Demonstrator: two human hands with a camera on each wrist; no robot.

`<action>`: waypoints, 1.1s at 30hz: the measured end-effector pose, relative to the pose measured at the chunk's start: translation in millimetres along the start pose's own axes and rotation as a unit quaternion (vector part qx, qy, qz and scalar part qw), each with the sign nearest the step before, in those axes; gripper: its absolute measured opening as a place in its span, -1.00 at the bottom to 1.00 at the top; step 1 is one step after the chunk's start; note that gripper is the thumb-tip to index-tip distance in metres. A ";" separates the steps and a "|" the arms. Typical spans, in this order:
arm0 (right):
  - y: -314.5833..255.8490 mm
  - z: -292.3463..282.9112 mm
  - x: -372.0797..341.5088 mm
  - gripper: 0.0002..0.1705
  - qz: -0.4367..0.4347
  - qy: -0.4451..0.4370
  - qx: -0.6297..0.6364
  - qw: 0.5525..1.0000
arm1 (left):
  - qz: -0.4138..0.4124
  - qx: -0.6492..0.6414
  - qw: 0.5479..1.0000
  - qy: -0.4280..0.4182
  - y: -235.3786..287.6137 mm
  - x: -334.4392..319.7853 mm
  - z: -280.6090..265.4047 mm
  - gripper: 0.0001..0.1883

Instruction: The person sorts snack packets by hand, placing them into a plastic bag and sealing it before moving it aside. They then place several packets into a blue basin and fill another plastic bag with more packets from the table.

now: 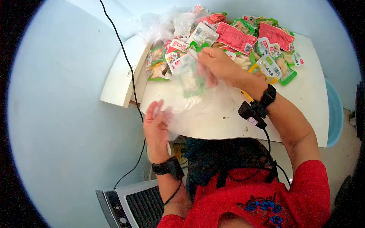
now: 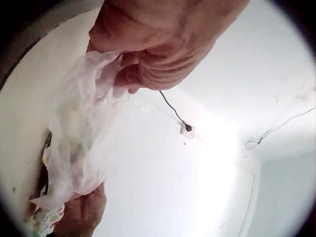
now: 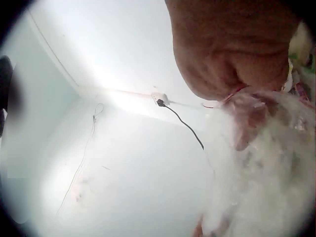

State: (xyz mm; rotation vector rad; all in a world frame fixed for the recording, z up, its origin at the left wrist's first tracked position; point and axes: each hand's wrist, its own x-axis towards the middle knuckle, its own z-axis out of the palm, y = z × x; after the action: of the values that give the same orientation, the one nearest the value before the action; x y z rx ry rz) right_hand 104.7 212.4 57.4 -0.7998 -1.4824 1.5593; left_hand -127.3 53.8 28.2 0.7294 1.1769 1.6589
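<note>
A thin clear plastic bag (image 1: pixel 213 100) stretches between the two hands over the white table (image 1: pixel 292 121). Its near left side is gripped by the left hand (image 1: pixel 156 127), with film bunched at the fingers in the left wrist view. Farther up, the right hand (image 1: pixel 222 66) holds the bag's upper part, and film covers its fingers (image 3: pixel 247 126) in the right wrist view. A green-edged food packet (image 1: pixel 192 84) shows through the film below the right hand. Both hands are slightly blurred in the head view.
Behind the hands lies a heap of sealed food packets, with red ones (image 1: pixel 235 38) on top. More crumpled clear bags (image 1: pixel 157 26) sit at the back left. A black cable (image 1: pixel 127 57) hangs down on the left. A blue tub (image 1: pixel 334 114) stands beyond the table's right edge.
</note>
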 end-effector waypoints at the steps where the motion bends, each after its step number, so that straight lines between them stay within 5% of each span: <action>1: 1.0 -1.0 -1.4 -0.64 0.020 0.002 -0.011 1.000 | 0.027 0.010 0.999 0.012 3.3 1.9 -3.5 -0.58; 2: 0.8 -1.0 -4.1 -0.67 0.041 0.003 -0.022 0.999 | 0.101 0.045 0.992 0.053 9.7 11.6 -10.6 -0.58; 9: 28.5 0.3 12.6 -0.66 0.091 0.001 -0.100 0.991 | 0.208 0.287 0.931 0.084 18.6 27.9 -1.3 -0.54; 12: 15.0 -9.8 -1.9 -0.67 -0.029 -0.063 -0.277 0.958 | 0.187 0.403 0.892 0.082 23.3 29.9 6.6 -0.44; 15: 10.3 -11.4 -3.3 -0.68 0.086 -0.045 -0.218 0.971 | 0.190 0.522 0.828 0.073 21.7 39.9 -8.2 -0.40; 18: 23.0 -13.8 2.3 -0.74 -0.044 -0.001 -0.300 0.953 | 0.274 0.421 0.858 0.104 10.5 40.1 -5.3 -0.42; 24: 20.4 -11.0 0.5 -0.76 0.032 0.001 -0.253 0.967 | 0.146 0.482 0.850 0.153 -2.0 32.0 -35.1 -0.59; 27: 28.0 -13.8 4.8 -0.75 0.009 -0.012 -0.264 0.965 | 0.165 0.413 0.875 0.192 -9.4 42.2 -61.0 -0.69; 30: 28.1 -12.2 2.4 -0.72 -0.003 0.001 -0.268 0.963 | 0.192 0.430 0.857 0.207 -7.4 45.7 -68.5 -0.75; 33: 19.1 -9.8 -1.1 -0.61 0.084 -0.022 -0.226 0.970 | 0.261 0.561 0.749 0.236 -3.7 36.7 -56.4 -0.77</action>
State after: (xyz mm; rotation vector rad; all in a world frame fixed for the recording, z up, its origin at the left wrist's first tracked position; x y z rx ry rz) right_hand 111.2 216.6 37.4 -1.1829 -1.8773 1.3789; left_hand -188.2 67.2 2.6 1.5252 2.6055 1.4534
